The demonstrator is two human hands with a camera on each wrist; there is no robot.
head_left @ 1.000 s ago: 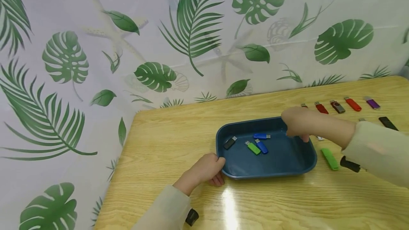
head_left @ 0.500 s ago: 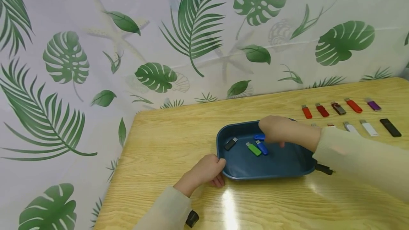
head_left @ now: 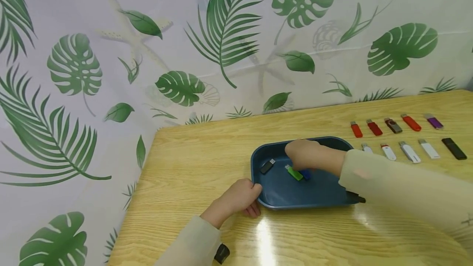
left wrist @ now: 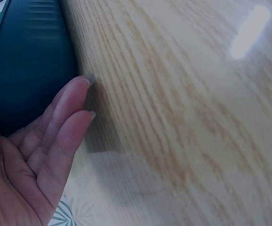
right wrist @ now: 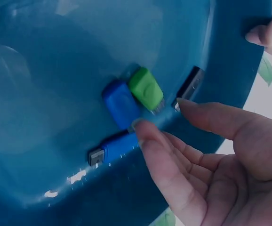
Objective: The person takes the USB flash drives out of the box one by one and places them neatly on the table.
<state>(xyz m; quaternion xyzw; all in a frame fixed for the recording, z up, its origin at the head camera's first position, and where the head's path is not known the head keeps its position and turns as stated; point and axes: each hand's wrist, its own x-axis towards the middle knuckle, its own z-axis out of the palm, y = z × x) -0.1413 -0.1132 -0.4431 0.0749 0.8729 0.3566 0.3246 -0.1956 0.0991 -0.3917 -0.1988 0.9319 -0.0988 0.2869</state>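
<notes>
My left hand (head_left: 242, 194) grips the near left corner of a dark blue tray (head_left: 281, 190), thumb over the rim and fingers outside against the wall. Over the tray's far half is my right hand (head_left: 308, 155), its thumb and forefinger spread apart with nothing between them. Just beyond those fingertips in the right wrist view lie a green USB stick (right wrist: 146, 88), a blue USB stick (right wrist: 121, 103) and a second blue USB stick (right wrist: 117, 148), partly covered by a finger. A black USB stick (right wrist: 189, 87) lies near the tray's left wall.
Two rows of USB sticks lie on the wooden table right of the tray, among them a purple one (head_left: 435, 122), a white one (head_left: 409, 152) and a black one (head_left: 454, 148). A leaf-print cloth (head_left: 236, 52) hangs behind the table.
My right hand has moved left from the tray's right end to above the blue and green USB sticks, uncovering sticks on the table. My left hand keeps its hold on the tray corner.
</notes>
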